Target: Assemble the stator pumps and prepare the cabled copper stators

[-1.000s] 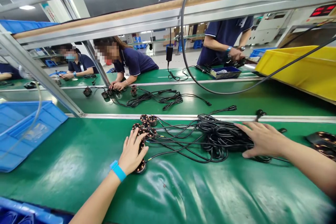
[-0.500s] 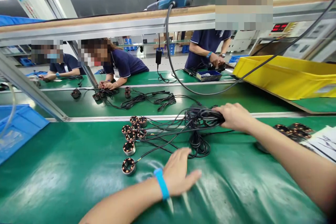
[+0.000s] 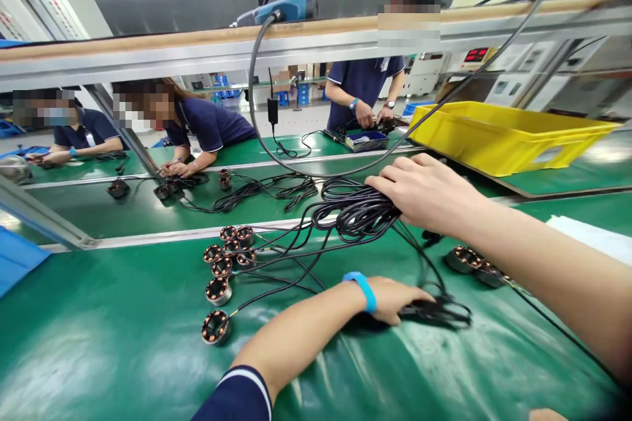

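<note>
My right hand (image 3: 424,191) is closed around a looped bundle of black cables (image 3: 353,210), lifted above the green mat. Lower down, my left hand (image 3: 392,299), with a blue wristband, grips another coiled black cable (image 3: 439,310) close to the mat; its fingertips are partly hidden and slightly blurred. Thin leads run left from the cables to a cluster of round stators with copper windings (image 3: 222,267). One stator (image 3: 216,327) lies nearest to me, apart from the others. More stators (image 3: 476,262) rest on the right, below my right forearm.
A yellow bin (image 3: 513,145) stands at the back right, and a blue bin (image 3: 20,263) at the left edge. Across the bench, several co-workers handle parts. A hanging grey cable (image 3: 254,92) loops down from the overhead rail (image 3: 197,59). White paper (image 3: 592,237) lies at right.
My left hand has moved right and closed on the lower cable coil, shifting it right. My right hand has raised the upper bundle. The view has turned slightly right.
</note>
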`<action>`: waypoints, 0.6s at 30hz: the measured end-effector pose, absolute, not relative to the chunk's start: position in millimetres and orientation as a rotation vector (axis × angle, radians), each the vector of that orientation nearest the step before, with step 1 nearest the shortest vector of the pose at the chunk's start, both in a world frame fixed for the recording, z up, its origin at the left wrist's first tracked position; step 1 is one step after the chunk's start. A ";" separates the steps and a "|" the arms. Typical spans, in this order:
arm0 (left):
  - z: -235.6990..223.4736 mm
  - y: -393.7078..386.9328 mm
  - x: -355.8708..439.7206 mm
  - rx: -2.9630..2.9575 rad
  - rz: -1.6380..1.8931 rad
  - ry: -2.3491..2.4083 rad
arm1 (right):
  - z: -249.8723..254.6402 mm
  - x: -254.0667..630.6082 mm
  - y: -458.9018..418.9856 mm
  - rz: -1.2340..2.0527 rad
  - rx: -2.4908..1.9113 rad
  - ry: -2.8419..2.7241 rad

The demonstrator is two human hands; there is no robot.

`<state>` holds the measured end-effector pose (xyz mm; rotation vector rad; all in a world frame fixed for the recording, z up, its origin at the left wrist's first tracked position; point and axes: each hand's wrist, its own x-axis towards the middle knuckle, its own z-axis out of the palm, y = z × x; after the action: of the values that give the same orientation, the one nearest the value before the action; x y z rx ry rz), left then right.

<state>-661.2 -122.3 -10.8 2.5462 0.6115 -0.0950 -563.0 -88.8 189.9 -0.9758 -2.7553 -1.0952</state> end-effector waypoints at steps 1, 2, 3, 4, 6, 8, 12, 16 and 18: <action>-12.6 -133.8 -656.0 2.595 -0.131 0.523 | 181.0 -558.0 -90.6 -1.051 -0.994 -2.784; -13.9 -146.6 -653.1 2.660 -0.108 0.519 | 166.7 -551.7 -93.3 -0.977 -1.021 -2.824; -14.6 -161.1 -653.2 2.748 -0.029 0.566 | 147.4 -543.9 -97.4 -0.867 -1.062 -2.870; -14.4 -176.9 -656.7 2.851 0.092 0.624 | 123.6 -535.0 -103.2 -0.717 -1.117 -2.915; -11.1 -211.8 -675.7 3.042 0.374 0.664 | 69.3 -514.6 -119.7 -0.313 -1.264 -2.976; -5.4 -246.9 -710.1 3.127 0.482 0.436 | 18.3 -493.8 -139.7 0.136 -1.350 -3.018; 1.7 -299.2 -805.0 2.908 0.683 1.090 | -33.7 -468.6 -165.6 0.284 -1.316 -2.976; -7.4 -319.9 -885.6 2.449 0.617 2.151 | -27.6 -474.6 -153.9 0.324 -1.238 -2.900; -15.8 -320.3 -910.8 2.308 0.537 2.400 | -17.9 -483.0 -144.6 0.366 -1.251 -2.873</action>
<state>-910.8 -320.3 -15.8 2.3079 2.3996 0.5368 -483.0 -144.6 -17.9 -1.2507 -2.8730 0.3661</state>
